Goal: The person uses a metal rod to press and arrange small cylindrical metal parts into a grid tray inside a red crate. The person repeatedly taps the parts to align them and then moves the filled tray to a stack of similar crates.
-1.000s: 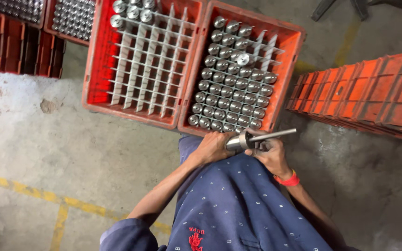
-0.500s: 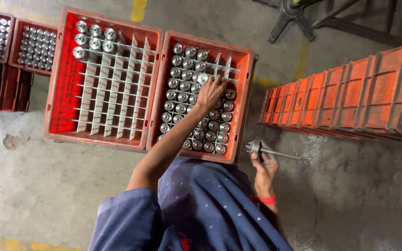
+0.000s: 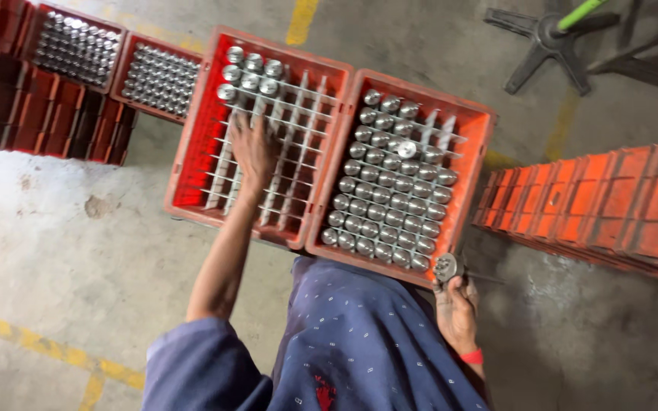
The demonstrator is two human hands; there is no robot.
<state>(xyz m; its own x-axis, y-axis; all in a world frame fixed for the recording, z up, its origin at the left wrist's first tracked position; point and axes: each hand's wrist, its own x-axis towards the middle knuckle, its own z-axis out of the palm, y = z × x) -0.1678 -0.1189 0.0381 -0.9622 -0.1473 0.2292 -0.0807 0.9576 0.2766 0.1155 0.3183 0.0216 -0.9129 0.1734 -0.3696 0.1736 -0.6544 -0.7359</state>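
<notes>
**Left hand in the grid crate, tool low at the right**

While your left hand (image 3: 253, 152) lies spread, palm down, on the white dividers of the nearly empty red plastic crate (image 3: 192, 152), your right hand (image 3: 457, 312) is clenched around a grey metal tool with a round toothed head (image 3: 446, 267). It sits at four o'clock from the left hand, well apart. Its head points toward eleven o'clock; the long axis is hidden.

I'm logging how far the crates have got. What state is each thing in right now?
Left crate: mostly bare dividers, a few metal parts along its far edge.
Right crate: nearly full of metal parts.
Far crates: full of parts.
Left hand: reaching into the left crate, resting on the dividers.
Right hand: closed on a metal tool, beside the right crate.
Stacked crates: on their sides, at right.
</notes>
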